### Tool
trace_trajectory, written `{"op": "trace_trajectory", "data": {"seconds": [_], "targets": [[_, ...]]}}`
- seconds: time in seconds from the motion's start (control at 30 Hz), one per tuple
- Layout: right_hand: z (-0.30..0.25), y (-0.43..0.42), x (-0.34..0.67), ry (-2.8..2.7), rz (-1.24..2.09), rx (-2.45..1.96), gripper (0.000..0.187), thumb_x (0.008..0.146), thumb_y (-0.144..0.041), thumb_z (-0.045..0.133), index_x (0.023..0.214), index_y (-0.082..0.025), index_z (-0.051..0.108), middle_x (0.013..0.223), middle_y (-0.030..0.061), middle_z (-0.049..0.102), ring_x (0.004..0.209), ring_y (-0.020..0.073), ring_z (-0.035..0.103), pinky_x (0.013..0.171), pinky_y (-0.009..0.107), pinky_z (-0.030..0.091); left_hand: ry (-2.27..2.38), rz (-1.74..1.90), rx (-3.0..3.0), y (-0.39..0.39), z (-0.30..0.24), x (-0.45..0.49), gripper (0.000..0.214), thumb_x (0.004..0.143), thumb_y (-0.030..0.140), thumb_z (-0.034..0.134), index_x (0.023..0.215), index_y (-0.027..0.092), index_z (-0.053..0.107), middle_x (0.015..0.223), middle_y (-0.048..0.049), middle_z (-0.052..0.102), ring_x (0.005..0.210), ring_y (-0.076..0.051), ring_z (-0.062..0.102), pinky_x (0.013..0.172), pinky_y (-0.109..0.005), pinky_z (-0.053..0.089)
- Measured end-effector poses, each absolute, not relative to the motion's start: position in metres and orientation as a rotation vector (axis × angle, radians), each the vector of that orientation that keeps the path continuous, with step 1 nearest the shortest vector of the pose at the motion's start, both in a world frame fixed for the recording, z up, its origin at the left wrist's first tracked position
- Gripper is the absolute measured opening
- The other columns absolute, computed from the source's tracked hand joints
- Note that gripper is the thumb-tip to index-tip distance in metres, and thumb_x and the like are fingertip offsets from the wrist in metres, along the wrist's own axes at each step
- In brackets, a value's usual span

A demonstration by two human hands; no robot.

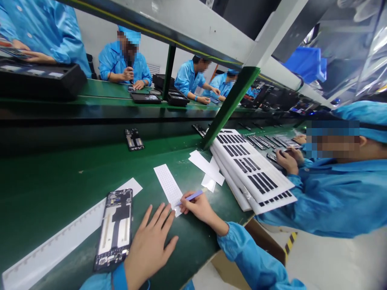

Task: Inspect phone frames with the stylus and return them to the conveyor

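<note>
My right hand pinches a purple tweezer-like tool, its tip at the lower end of a white sticker sheet printed with rows of small marks. Flat and with fingers spread, my left hand rests on the green bench, fingertips close to that sheet's lower end. Beside its wrist lies an opened phone body with bare boards and a silvery middle. Under the phone runs a long white strip with small marks along one edge.
White sheets with black strips are stacked at right, beside a green post. Loose white papers lie nearer. Another phone body sits farther back. A co-worker handles phones at right; others sit across the bench.
</note>
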State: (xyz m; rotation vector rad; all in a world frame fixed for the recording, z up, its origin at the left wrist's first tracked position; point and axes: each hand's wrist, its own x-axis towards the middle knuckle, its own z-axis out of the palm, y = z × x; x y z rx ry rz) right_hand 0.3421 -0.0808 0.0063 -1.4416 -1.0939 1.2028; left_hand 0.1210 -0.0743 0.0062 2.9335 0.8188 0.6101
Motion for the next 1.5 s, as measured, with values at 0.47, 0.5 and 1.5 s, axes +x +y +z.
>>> {"op": "trace_trajectory", "data": {"seconds": [0.47, 0.5, 1.5], "targets": [[0.0074, -0.0834, 0.3484, -1.118, 1.305, -1.407, 0.036, 0.075, -0.047, 0.076, 0.083, -0.013, 0.068, 0.066, 0.0046, 0.071, 0.057, 0.0146, 0.067, 0.058, 0.025, 0.055, 0.843, 0.566, 2.926, -0.0748, 0.0029, 0.1218, 0.052, 0.093, 0.044, 0.045, 0.140, 0.021, 0.047, 0.147, -0.0065, 0.046, 0.136, -0.027, 0.041, 0.117, -0.048, 0.023], [0.0078, -0.0835, 0.3486, -1.113, 1.313, -1.405, 0.036, 0.075, -0.047, 0.076, 0.083, -0.013, 0.069, 0.067, 0.0049, 0.071, 0.058, 0.0146, 0.067, 0.058, 0.025, 0.055, 0.842, 0.567, 2.924, -0.0749, 0.0031, 0.1218, 0.053, 0.092, 0.043, 0.046, 0.140, 0.021, 0.048, 0.147, -0.0068, 0.046, 0.136, -0.027, 0.040, 0.117, -0.049, 0.023], [0.0093, -0.0824, 0.3497, -1.047, 1.340, -1.367, 0.039, 0.072, -0.048, 0.079, 0.084, -0.012, 0.070, 0.068, 0.0072, 0.073, 0.058, 0.0155, 0.069, 0.059, 0.025, 0.057, 0.887, 0.629, 2.859, -0.0769, 0.0041, 0.1269, 0.048, 0.091, 0.044, 0.047, 0.133, 0.021, 0.055, 0.143, -0.0068, 0.051, 0.134, -0.026, 0.043, 0.117, -0.048, 0.024]]}}
